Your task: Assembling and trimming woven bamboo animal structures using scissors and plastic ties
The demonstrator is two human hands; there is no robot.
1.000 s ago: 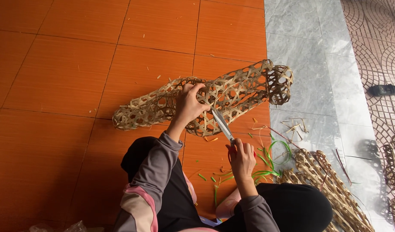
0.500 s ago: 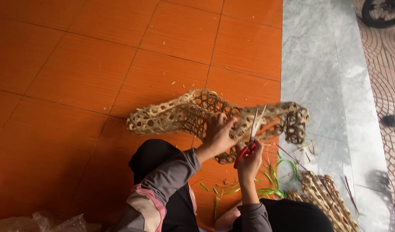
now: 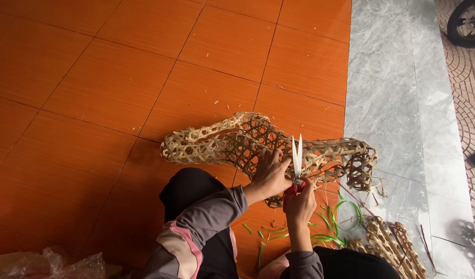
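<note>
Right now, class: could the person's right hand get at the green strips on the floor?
Probably yes: the right hand sits just above the green strips with nothing between, though its grip is full with the scissors.

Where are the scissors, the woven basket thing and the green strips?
scissors [image 3: 297, 155], head view, on the pale blades.
woven basket [image 3: 222, 139], head view, on its open lattice left of the hands.
green strips [image 3: 346, 209], head view, on the curled loop on the floor.

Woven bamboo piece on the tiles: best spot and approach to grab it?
Grip the woven bamboo piece at its free left end, coming from above. It lies flat and long, and the open lattice there lets fingers hook through. The left hand and scissors crowd the middle.
</note>
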